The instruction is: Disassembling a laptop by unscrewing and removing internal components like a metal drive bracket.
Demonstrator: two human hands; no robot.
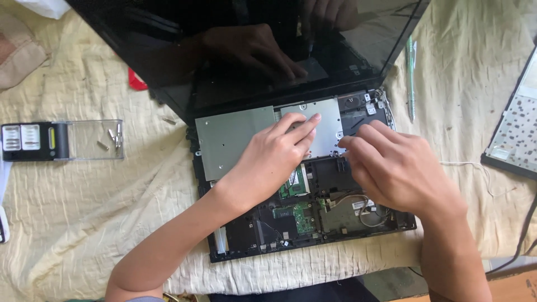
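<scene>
Fingers (305,124) of the left hand (274,156) are laid flat and together on the silver metal plate (235,137) that covers the upper part of the opened laptop base (313,223), at the centre of the frame; nothing is clamped by them. The fingers (358,142) of the right hand (400,168) are drawn together at the plate's right edge, as if a small part were pinched there, but whether anything is held between them cannot be told.

The step in hand is judged to be the freeing or seating of this plate, which is steadied by the left hand while its right edge is worked. A fine, careful grip at that edge would be called for next, with the plate kept level.

Below the plate, green circuit boards (296,215) and loose wires (347,200) are exposed. The dark screen (168,50) is folded back across the top of the frame. On the cream cloth (84,223), a clear case with small bits (89,140) is seen at the left, a pen (411,78) at the upper right, and a detached keyboard (517,134) at the right edge.
</scene>
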